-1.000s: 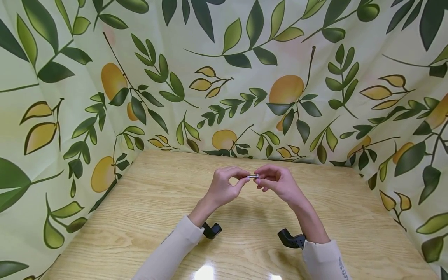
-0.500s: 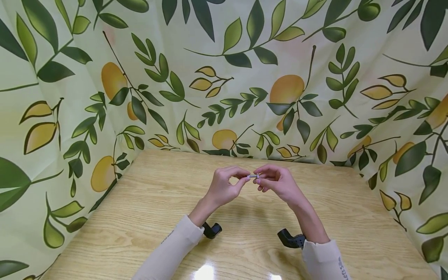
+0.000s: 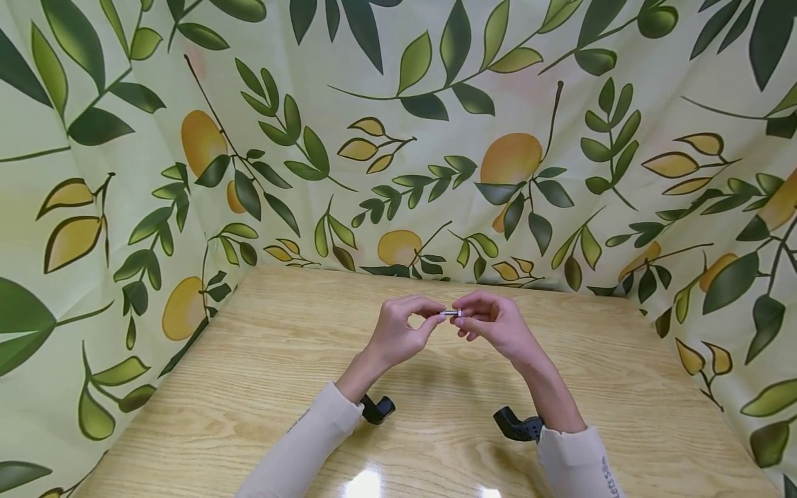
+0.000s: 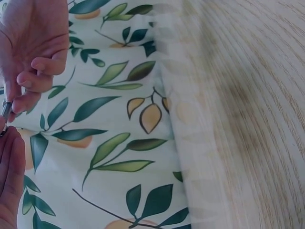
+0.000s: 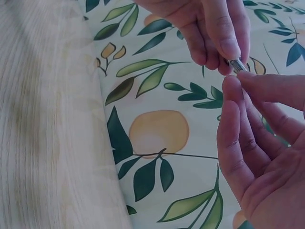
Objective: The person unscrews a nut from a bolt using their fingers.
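Over the far middle of the table, a small silver bolt [image 3: 451, 313] lies nearly level between my two hands. My left hand [image 3: 398, 332] pinches its left end between thumb and fingertips. At the right, the thumb and fingertips of my right hand [image 3: 495, 325] pinch the wider end. Threads show on the bolt [image 5: 237, 65] in the right wrist view, where fingertips cover both ends. In the left wrist view the bolt [image 4: 6, 110] sits at the left edge, between the fingers of both hands.
The light wooden table [image 3: 299, 325] spreads beneath both hands. A cloth [image 3: 429, 152] printed with leaves and fruit hangs along its back and sides. Black curved mounts [image 3: 519, 424] stick out from the wrists, near the sleeve cuffs.
Both hands stay in almost the same place with the bolt between them. The right fingertips shift very slightly at its wider end.
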### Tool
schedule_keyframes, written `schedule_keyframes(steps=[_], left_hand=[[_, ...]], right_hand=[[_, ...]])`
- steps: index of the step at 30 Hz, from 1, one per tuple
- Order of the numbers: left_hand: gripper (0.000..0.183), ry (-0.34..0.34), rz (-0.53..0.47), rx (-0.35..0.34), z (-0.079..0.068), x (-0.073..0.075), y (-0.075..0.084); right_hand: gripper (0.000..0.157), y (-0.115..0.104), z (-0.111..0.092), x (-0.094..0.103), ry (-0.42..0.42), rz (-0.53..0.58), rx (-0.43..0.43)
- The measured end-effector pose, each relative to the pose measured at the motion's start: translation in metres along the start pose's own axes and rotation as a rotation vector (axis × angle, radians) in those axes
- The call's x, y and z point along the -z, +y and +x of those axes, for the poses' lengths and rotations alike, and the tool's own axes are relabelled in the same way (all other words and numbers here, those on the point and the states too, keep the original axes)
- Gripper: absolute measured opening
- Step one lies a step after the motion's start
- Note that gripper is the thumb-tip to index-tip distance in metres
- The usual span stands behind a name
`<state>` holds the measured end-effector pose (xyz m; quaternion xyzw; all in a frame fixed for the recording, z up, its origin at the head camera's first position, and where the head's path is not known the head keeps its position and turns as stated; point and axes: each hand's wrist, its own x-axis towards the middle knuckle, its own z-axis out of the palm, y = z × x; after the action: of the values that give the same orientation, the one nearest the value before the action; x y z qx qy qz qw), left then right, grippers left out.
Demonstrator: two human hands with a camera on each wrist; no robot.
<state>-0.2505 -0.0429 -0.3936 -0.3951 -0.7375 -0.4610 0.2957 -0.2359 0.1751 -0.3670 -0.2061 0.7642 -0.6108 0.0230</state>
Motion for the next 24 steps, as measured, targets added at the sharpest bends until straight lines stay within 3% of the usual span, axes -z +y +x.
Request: schedule_keyframes(steps=[24], left_hand=[[0.008,0.002,0.0,0.011,0.0,0.001,0.0002]], right_hand=[[0.028,-0.0003,-0.0003,-0.0005,0.038,-0.058,0.038]])
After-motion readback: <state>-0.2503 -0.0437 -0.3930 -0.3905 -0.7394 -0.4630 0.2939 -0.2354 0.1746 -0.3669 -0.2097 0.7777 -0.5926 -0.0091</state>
